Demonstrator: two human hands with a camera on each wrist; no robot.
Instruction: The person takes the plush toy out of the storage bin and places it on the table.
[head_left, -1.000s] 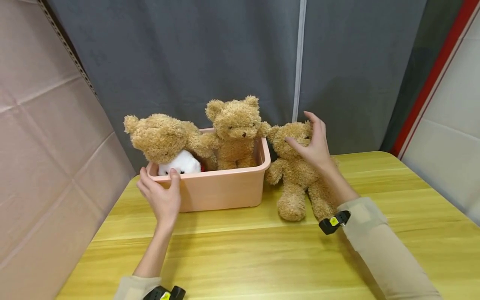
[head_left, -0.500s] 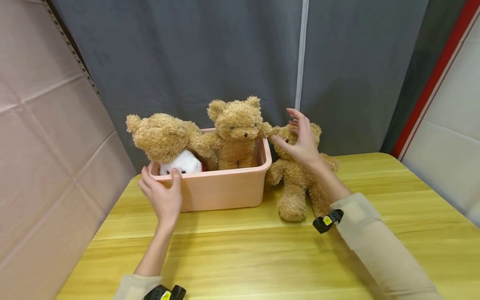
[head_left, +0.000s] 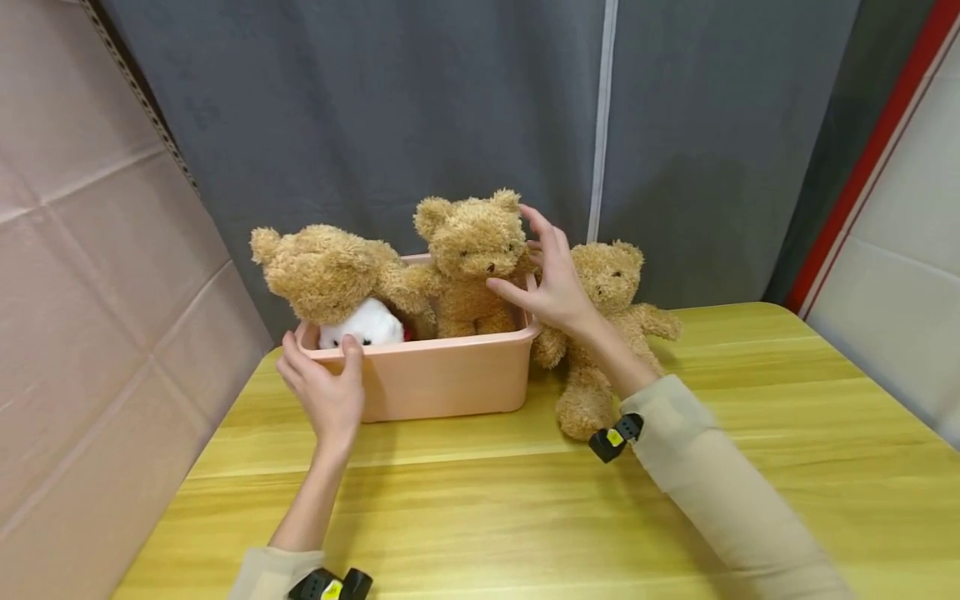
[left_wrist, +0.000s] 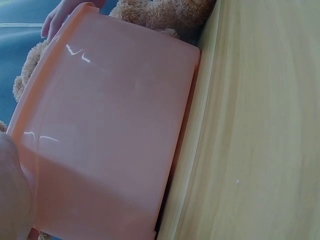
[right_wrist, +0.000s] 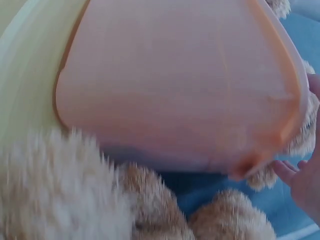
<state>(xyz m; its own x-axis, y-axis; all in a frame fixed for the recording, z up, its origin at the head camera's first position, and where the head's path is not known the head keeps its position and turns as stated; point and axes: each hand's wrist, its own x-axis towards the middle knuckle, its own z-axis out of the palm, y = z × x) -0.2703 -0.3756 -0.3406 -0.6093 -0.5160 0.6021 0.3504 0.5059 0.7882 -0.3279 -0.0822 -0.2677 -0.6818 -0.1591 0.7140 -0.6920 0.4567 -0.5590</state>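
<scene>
My left hand (head_left: 326,392) grips the left front corner of a pink plastic bin (head_left: 442,379), thumb at the front rim and fingers along the left side. Inside the bin, a tan teddy bear (head_left: 476,250) sits upright at the right. A second tan bear (head_left: 322,271) leans at the left above a white plush toy (head_left: 367,323), mostly hidden by the bin wall. At the right end my right hand (head_left: 558,287) reaches over the rim beside the upright bear, fingers spread. Whether it touches the bear is unclear.
A third tan bear (head_left: 607,279) sits on the wooden table (head_left: 480,508), just right of the bin and partly behind my right arm. A grey curtain (head_left: 375,108) hangs behind the table. A pale pink wall (head_left: 90,317) stands at the left.
My right hand has moved left, from in front of the bear on the table to the upright bear in the bin. My left hand has stayed at the bin's corner.
</scene>
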